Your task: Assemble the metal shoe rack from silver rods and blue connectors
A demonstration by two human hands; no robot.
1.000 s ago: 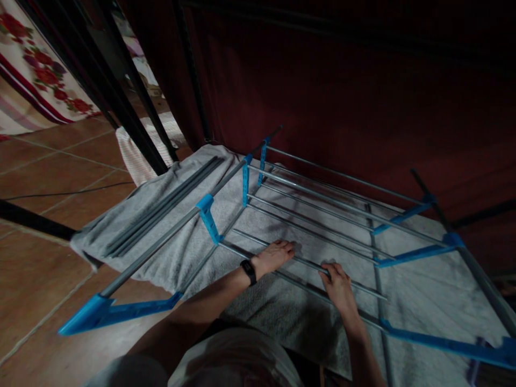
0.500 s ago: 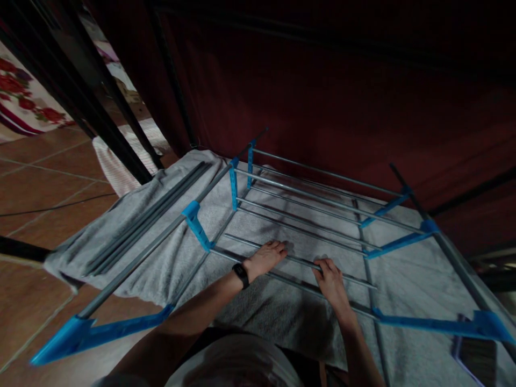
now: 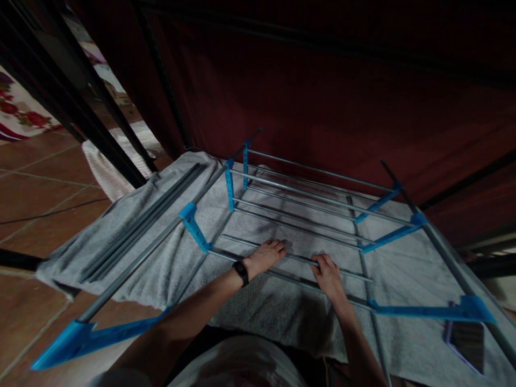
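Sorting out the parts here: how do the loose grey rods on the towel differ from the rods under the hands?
The loose grey rods lie bundled side by side, unattached, at the left of the towel. The rack rods are spaced apart and run between blue brackets. The left hand and right hand rest on a rack rod; neither touches the loose ones. Both are long, thin and grey.

gaps between rack rails (image 3: pixel 306 217) open | blue brackets (image 3: pixel 195 228) block sides | towel (image 3: pixel 262 306) underneath
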